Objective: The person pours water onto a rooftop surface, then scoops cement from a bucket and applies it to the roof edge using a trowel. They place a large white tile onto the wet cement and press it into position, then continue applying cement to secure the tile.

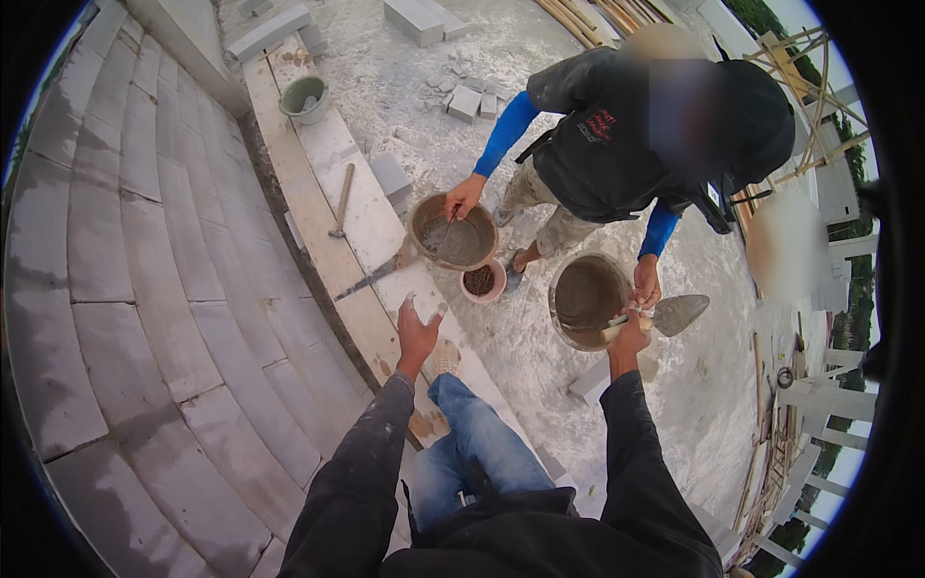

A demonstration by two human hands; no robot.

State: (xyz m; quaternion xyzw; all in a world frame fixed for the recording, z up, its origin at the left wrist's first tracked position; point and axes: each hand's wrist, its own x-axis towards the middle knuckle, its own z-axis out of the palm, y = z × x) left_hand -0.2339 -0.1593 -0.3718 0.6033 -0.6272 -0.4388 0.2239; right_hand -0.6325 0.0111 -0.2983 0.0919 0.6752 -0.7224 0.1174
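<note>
My right hand point(629, 337) is closed around the pale handle of a trowel point(681, 313), whose grey blade points right. A co-worker's hand point(647, 281) is right above it, at or close to the trowel; whether it touches cannot be made out. Beside them stands a round bucket point(567, 332) with grey mortar inside. My left hand point(418, 335) is held out over the plank with its fingers spread, holding nothing. The co-worker's other hand point(465, 196) grips a thin tool handle in a second mortar bucket point(415, 223).
A wall of grey blocks point(154, 337) runs along my left. On the planks point(289, 173) lie a hammer point(343, 197) and a green bucket point(304, 111). A pink pail point(496, 292) holds dark bits. Loose blocks point(464, 103) and bamboo poles point(568, 19) lie beyond.
</note>
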